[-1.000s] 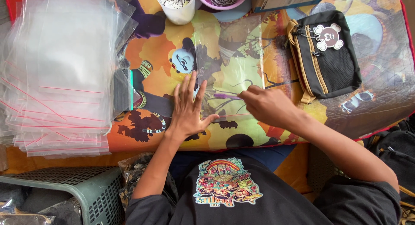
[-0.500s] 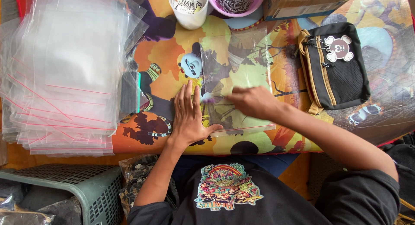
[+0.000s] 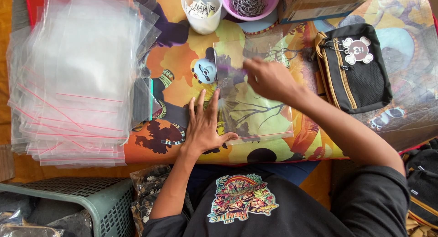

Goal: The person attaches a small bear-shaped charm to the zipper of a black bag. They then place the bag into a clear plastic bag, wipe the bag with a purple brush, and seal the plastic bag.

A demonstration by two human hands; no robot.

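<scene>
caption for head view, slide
Left hand pins a clear bag flat while right hand presses its far end.

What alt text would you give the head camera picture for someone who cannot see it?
Seen from above, a person's left hand presses flat on a clear plastic bag lying on a colourful cartoon table cover, while the right hand reaches over the bag's far end. A stack of clear bags lies to the left, a black pouch to the right.

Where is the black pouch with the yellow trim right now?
In the head view, the black pouch lies on the colourful table cover at the upper right, just beyond the person's right hand and below the cardboard box.
</scene>
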